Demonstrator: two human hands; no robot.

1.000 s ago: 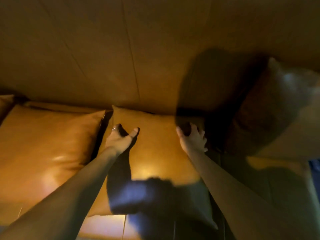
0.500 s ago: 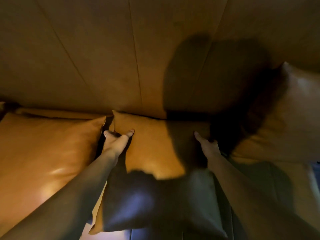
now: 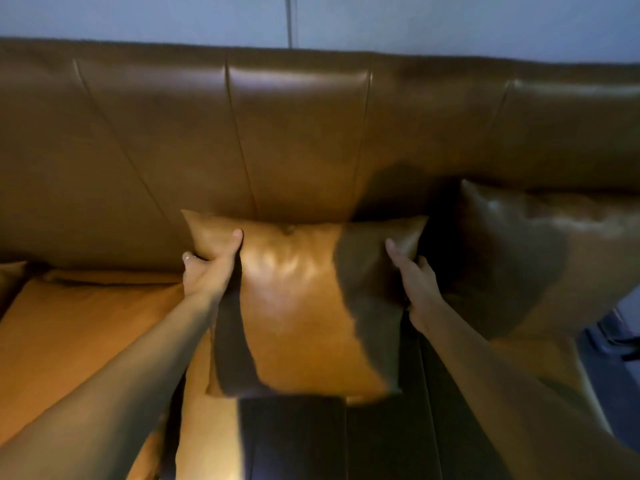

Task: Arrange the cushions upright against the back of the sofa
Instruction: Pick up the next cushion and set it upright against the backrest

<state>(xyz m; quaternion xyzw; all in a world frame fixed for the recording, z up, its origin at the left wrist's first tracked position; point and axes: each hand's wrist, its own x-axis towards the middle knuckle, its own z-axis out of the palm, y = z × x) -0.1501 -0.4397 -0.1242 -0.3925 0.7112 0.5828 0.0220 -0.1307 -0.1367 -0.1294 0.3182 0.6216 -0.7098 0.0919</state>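
Observation:
A tan leather cushion [image 3: 304,299] stands tilted at the middle of the sofa, its top edge touching the brown sofa back [image 3: 294,140]. My left hand [image 3: 211,268] grips its upper left corner, thumb on the front. My right hand [image 3: 414,282] clasps its right edge, fingers behind it. A second tan cushion [image 3: 547,258] leans upright against the sofa back at the right, partly in shadow.
The orange seat cushion [image 3: 69,323] spreads out to the left, with the corner of another cushion [image 3: 10,275] at the far left edge. A grey wall [image 3: 415,19] rises behind the sofa. Dark floor [image 3: 620,358] shows at the right.
The cushion lay flat on the seat with my hands reaching onto it. Both hands have taken hold of its sides and raised it against the sofa back; the view has tilted up.

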